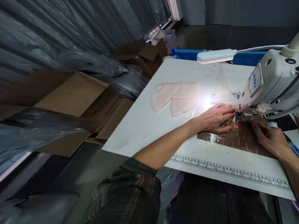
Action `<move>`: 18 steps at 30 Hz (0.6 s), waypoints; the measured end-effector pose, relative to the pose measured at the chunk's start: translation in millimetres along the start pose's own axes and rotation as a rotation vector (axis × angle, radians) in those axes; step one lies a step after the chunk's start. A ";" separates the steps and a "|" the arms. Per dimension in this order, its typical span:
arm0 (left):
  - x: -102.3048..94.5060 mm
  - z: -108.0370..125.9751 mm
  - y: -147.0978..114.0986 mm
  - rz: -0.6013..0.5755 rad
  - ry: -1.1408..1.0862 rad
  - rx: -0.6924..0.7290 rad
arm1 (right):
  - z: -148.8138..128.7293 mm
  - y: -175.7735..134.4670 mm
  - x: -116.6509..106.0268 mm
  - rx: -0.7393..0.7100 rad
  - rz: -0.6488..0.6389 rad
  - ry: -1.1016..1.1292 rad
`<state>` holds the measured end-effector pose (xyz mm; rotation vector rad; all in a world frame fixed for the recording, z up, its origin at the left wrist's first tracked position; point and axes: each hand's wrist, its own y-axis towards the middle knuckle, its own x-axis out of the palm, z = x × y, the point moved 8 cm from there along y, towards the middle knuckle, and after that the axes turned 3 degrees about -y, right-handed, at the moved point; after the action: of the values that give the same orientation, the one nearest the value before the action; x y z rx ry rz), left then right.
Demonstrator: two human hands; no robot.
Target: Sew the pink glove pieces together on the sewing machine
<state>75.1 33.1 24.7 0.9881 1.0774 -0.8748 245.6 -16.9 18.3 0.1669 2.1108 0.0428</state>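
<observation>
A white sewing machine (268, 84) marked JUKI stands at the right of the white table. My left hand (213, 119) lies palm down, its fingers outstretched, just left of the presser foot (237, 115). Under it is a brown sheet (233, 140) with a glossy, scuffed surface and a small red mark. On the other side of the foot, my right hand (271, 135) rests with fingers curled, partly behind the machine's head and a white knob (271, 125). What those fingers hold, if anything, is hidden. A pale pink cut fabric piece (179, 95) lies flat farther left.
A lit lamp (216, 56) on a bendable neck hangs over the table. A printed ruler (224, 169) runs along the front edge. Blue-handled snips (293, 148) lie at far right. Open cardboard boxes (72, 93) and plastic sheeting stand left of the table.
</observation>
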 end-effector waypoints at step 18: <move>-2.2 -24.2 17.5 -0.259 0.180 -0.245 | -14.0 -4.5 7.6 -0.209 0.048 -0.033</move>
<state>83.7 61.7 26.4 0.7420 1.4532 -0.8469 229.4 -19.8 18.7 0.0919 2.0537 0.2862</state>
